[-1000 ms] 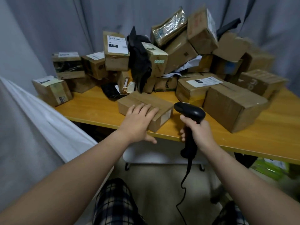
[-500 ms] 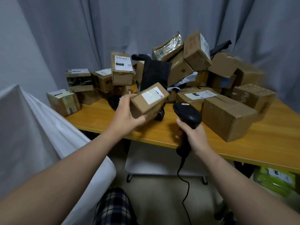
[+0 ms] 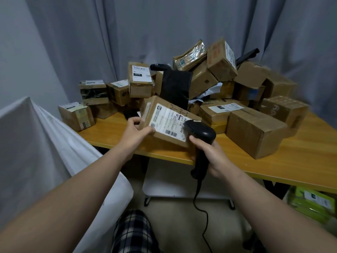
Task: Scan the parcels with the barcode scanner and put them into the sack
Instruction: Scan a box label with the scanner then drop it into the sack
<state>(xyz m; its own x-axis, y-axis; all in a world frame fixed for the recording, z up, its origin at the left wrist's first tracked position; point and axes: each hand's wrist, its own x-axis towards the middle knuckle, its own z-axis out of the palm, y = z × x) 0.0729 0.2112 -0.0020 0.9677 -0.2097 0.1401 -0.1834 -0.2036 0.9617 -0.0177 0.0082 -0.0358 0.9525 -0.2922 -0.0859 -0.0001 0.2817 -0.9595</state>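
Centre frame: your right hand point(image 3: 209, 154) wraps the barcode scanner point(image 3: 200, 133) handle, its head right against the parcel point(image 3: 164, 121) label. Your left hand point(image 3: 135, 132) grips the parcel's left end, fingers curled. Sack point(image 3: 36, 143) lower left; table point(image 3: 300, 161) behind.

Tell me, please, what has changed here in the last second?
The left hand, flat on the parcel a second ago, now grips it, lifted off the table with its label turned up. The right hand has raised the barcode scanner to that label. The pile of parcels and the white sack stayed put.
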